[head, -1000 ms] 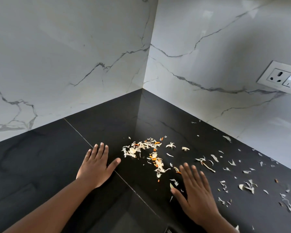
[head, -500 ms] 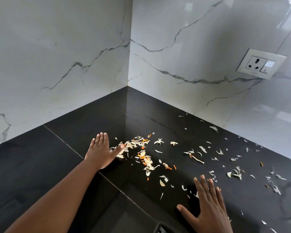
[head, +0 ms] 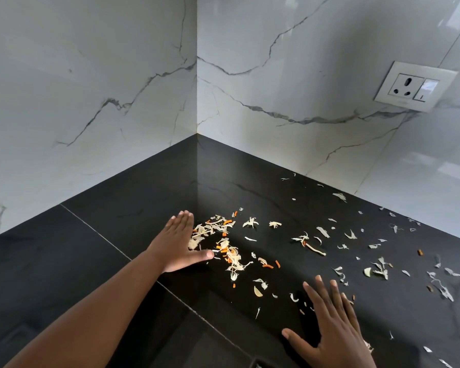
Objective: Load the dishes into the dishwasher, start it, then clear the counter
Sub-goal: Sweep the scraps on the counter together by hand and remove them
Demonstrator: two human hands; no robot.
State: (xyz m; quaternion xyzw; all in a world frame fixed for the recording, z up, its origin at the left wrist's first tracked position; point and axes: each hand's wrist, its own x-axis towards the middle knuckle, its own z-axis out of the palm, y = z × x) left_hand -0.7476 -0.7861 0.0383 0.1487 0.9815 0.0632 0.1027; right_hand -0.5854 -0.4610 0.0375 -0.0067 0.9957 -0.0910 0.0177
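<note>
Glossy white veined marble walls [head: 96, 83], polished black counter [head: 64, 261] in corner. Left hand [head: 176, 244] flat, fingers straight, thumb touching pale-orange vegetable scraps [head: 225, 245]. Right hand [head: 332, 328] flat, fingers spread, thin peel flakes [head: 377, 269] scattered just beyond.

L hand [head: 176, 244] now against scraps [head: 218, 240], maybe bunching.

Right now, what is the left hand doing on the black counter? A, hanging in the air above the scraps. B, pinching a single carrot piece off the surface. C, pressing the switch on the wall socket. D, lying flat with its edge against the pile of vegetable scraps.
D: the left hand lies flat on the counter, fingers straight, its thumb side against the pile of vegetable scraps.
</note>
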